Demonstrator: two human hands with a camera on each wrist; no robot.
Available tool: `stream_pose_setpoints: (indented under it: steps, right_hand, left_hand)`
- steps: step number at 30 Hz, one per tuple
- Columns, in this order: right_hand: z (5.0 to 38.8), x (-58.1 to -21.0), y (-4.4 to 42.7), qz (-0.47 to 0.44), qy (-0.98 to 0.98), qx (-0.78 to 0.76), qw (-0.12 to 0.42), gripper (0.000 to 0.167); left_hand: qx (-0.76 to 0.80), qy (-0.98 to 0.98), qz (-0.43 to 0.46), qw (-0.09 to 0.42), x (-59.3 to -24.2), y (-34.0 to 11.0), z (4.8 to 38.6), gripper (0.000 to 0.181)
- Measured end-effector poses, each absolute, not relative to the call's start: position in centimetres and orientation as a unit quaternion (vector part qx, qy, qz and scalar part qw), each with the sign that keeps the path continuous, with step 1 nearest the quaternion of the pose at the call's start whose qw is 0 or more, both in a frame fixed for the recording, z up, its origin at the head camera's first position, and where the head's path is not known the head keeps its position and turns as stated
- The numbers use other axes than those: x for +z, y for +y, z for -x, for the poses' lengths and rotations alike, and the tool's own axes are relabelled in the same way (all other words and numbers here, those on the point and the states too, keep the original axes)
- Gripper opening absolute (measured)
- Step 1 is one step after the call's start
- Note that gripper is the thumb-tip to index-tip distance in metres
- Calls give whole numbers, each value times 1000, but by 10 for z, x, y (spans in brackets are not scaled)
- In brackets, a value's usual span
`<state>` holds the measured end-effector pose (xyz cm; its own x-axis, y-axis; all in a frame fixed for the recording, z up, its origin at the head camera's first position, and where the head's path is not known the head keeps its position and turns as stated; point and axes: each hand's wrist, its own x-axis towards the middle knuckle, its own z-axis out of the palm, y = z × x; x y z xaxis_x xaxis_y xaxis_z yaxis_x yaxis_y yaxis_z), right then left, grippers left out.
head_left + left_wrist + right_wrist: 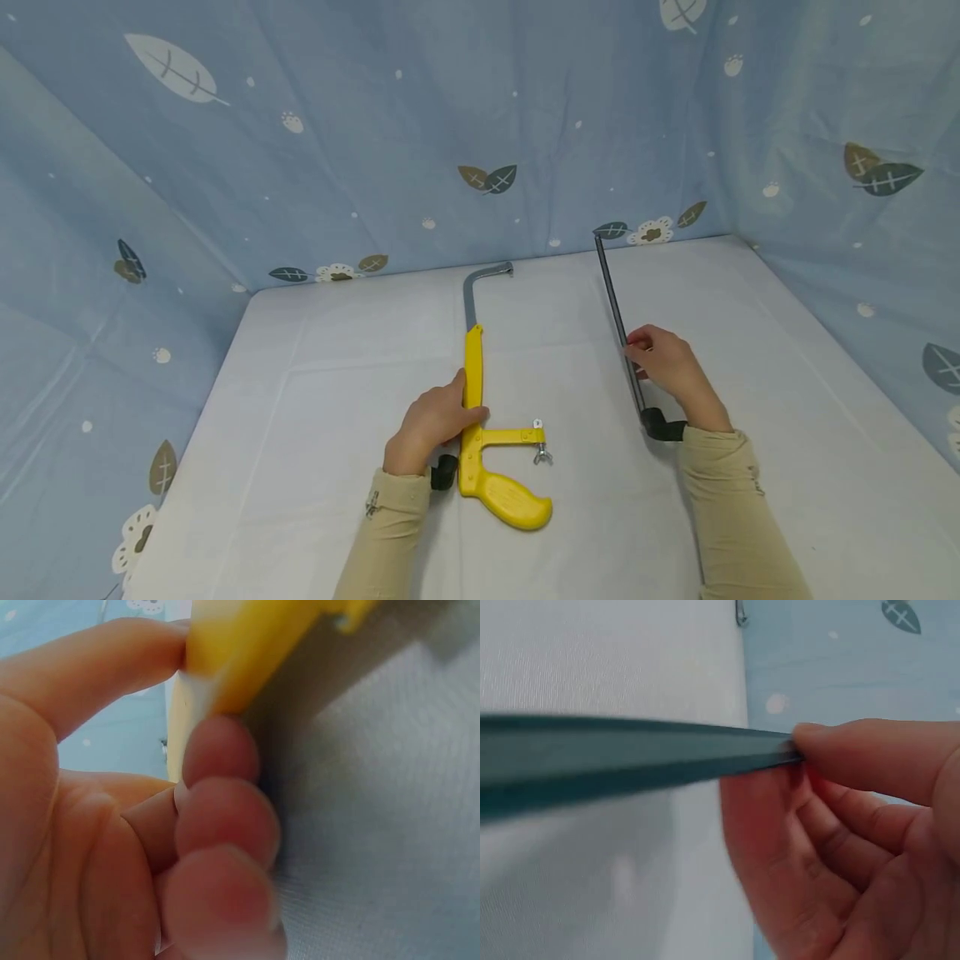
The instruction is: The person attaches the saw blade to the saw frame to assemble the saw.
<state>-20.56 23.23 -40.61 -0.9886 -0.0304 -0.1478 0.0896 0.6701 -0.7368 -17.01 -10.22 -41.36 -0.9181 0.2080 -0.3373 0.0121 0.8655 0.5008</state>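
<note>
A hacksaw frame (474, 367) with a yellow body, a yellow handle (517, 502) and a grey hooked far end lies over the white table. My left hand (433, 421) grips its yellow bar, the thumb across it; in the left wrist view the fingertips (225, 829) press under the yellow bar (259, 656). A wing nut (543, 456) hangs from the short yellow arm near the handle. On the right, my right hand (667, 362) pinches a long, thin dark hacksaw blade (613, 296) between thumb and fingers. Close up, the blade (630, 754) runs leftward from the fingertips, blurred.
A white cloth covers the table (337, 350). Blue patterned curtains (360, 133) rise behind it and on both sides. A black wrist device (662, 426) sits by the right wrist, and another black device (444, 472) by the left.
</note>
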Motion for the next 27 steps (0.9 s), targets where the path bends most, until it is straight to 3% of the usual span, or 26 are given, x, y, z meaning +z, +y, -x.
stream_pose_setpoints:
  steps: [27]
  right_hand:
    - [223, -404, 156, -12, 743, -667, 56, 40]
  left_hand:
    - [258, 944, -50, 199, -412, -101, 169, 78]
